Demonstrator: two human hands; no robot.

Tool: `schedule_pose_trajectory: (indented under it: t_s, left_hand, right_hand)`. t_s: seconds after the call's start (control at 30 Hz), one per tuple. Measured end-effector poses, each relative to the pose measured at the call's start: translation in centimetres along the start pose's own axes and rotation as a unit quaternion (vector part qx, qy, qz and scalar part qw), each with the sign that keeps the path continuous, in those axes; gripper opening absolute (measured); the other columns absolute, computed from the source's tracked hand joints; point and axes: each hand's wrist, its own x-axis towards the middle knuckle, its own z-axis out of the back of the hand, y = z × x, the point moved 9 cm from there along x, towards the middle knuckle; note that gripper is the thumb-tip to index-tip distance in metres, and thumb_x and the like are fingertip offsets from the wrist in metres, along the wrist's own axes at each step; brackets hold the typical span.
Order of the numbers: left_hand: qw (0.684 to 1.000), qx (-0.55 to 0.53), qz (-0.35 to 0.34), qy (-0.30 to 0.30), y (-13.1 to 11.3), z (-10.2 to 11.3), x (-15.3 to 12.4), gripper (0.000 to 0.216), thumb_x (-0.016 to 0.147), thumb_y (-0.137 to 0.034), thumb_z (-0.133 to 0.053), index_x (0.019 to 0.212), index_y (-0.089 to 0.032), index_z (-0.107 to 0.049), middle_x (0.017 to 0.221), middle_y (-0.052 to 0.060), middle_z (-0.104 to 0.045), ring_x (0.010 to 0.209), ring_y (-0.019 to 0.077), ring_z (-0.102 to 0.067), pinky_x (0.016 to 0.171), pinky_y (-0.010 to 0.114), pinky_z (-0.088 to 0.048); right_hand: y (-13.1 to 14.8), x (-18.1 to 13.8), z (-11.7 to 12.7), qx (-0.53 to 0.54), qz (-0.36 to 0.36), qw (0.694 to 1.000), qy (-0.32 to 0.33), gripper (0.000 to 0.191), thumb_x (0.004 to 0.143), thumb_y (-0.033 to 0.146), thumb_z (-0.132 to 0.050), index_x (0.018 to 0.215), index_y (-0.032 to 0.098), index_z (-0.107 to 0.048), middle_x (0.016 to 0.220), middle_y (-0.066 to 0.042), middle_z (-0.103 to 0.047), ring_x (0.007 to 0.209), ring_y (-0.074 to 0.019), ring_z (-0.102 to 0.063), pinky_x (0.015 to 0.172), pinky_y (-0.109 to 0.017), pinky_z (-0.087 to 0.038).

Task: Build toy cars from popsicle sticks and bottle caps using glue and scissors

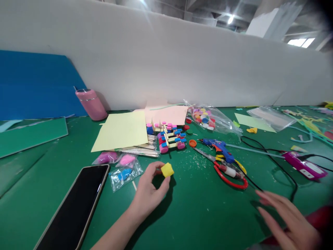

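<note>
Between the thumb and fingers of my left hand is a small yellow block, held just above the green table. At the lower right my right hand hangs over the table, slightly blurred, its fingers apart and nothing between them. Scissors with red handles lie beyond the right hand, with a blue glue gun partly against them. Past the yellow block stands a cluster of small figures made of sticks and coloured pieces. An orange bottle cap sits to their right.
A phone lies at the left, near bags of coloured clay. Yellow paper covers some sticks. A pink cup and a bag of caps are farther back. Black cords cross the right side.
</note>
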Motion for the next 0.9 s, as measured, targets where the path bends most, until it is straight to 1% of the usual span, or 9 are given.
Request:
schedule_pose_trajectory:
  t_s: [0.1,0.2,0.3,0.37,0.47,0.53,0.6,0.77,0.9]
  left_hand:
    - [0.998,-0.055,0.024,-0.01,-0.1,0.3,0.1,0.019,0.077,-0.022,-0.052,0.096,-0.02,-0.047,0.093,0.005,-0.056,0.083,0.0165,-0.059,0.075,0.031,-0.048]
    - [0.995,-0.072,0.034,-0.059,0.2,1.7,0.2,0.017,0.076,-0.023,-0.054,0.091,-0.02,-0.05,0.088,0.003,-0.057,0.079,0.0153,-0.058,0.073,0.029,-0.049]
    - [0.994,-0.046,0.038,-0.091,0.6,2.9,0.2,0.017,0.075,-0.024,-0.055,0.091,-0.019,-0.051,0.086,0.002,-0.058,0.079,0.0153,-0.058,0.071,0.028,-0.048]
    - [0.995,-0.011,0.03,-0.091,0.6,3.2,0.2,0.018,0.076,-0.024,-0.054,0.092,-0.019,-0.05,0.086,0.002,-0.058,0.078,0.0156,-0.059,0.072,0.029,-0.048]
    - [0.995,0.071,0.005,-0.076,0.1,3.1,0.0,0.019,0.076,-0.022,-0.053,0.094,-0.019,-0.05,0.087,0.003,-0.059,0.08,0.0171,-0.059,0.074,0.031,-0.048]
    - [0.989,0.132,-0.017,-0.063,-0.3,2.7,-0.1,0.02,0.075,-0.021,-0.053,0.095,-0.019,-0.051,0.088,0.005,-0.06,0.082,0.0186,-0.059,0.074,0.033,-0.048]
    - [0.98,0.187,-0.042,-0.046,-0.7,2.0,-0.1,0.021,0.073,-0.022,-0.053,0.094,-0.018,-0.051,0.089,0.006,-0.061,0.083,0.0201,-0.059,0.073,0.034,-0.048]
    - [0.949,0.299,-0.099,0.002,-1.0,-0.1,-0.3,0.019,0.073,-0.026,-0.055,0.091,-0.019,-0.051,0.083,0.007,-0.063,0.079,0.0235,-0.057,0.069,0.038,-0.045]
    - [0.923,0.369,-0.108,0.026,-1.1,-1.0,-0.4,0.018,0.073,-0.031,-0.057,0.084,-0.019,-0.05,0.076,0.005,-0.061,0.073,0.0237,-0.055,0.065,0.039,-0.042]
  right_hand:
    - [7.0,5.3,-3.2,0.05,0.079,0.992,0.08,0.048,0.083,0.029,-0.047,0.128,0.024,-0.033,0.128,-0.011,-0.041,0.115,-0.0273,-0.041,0.091,-0.043,-0.04]
    - [13.6,9.1,-5.9,0.114,0.152,0.972,0.138,0.058,0.081,0.024,-0.048,0.134,0.022,-0.022,0.132,-0.009,-0.037,0.12,-0.0233,-0.034,0.097,-0.041,-0.034]
    - [18.0,11.6,-8.3,0.16,0.21,0.948,0.176,0.066,0.077,0.024,-0.053,0.135,0.017,-0.022,0.135,-0.009,-0.036,0.122,-0.0224,-0.03,0.1,-0.038,-0.029]
    - [19.7,12.7,-9.6,0.178,0.238,0.934,0.2,0.069,0.074,0.022,-0.056,0.135,0.017,-0.024,0.134,-0.008,-0.037,0.12,-0.0232,-0.031,0.1,-0.039,-0.027]
    - [20.1,13.7,-10.9,0.184,0.245,0.928,0.211,0.058,0.075,0.02,-0.056,0.13,0.019,-0.036,0.122,-0.006,-0.051,0.111,-0.022,-0.04,0.095,-0.037,-0.033]
    - [19.4,13.8,-11.1,0.183,0.228,0.933,0.209,0.044,0.079,0.021,-0.052,0.122,0.019,-0.047,0.112,-0.006,-0.057,0.104,-0.0212,-0.046,0.09,-0.036,-0.036]
    - [18.2,13.6,-10.9,0.181,0.201,0.94,0.206,0.036,0.083,0.023,-0.048,0.118,0.018,-0.051,0.109,-0.007,-0.057,0.099,-0.0206,-0.05,0.085,-0.034,-0.04]
    - [15.8,12.6,-10.4,0.189,0.145,0.947,0.217,0.037,0.082,0.031,-0.05,0.117,0.02,-0.051,0.105,-0.007,-0.057,0.094,-0.0207,-0.053,0.08,-0.032,-0.043]
    - [15.4,12.4,-10.7,0.214,0.13,0.941,0.23,0.038,0.078,0.032,-0.057,0.115,0.02,-0.053,0.104,-0.007,-0.056,0.095,-0.0211,-0.051,0.083,-0.034,-0.041]
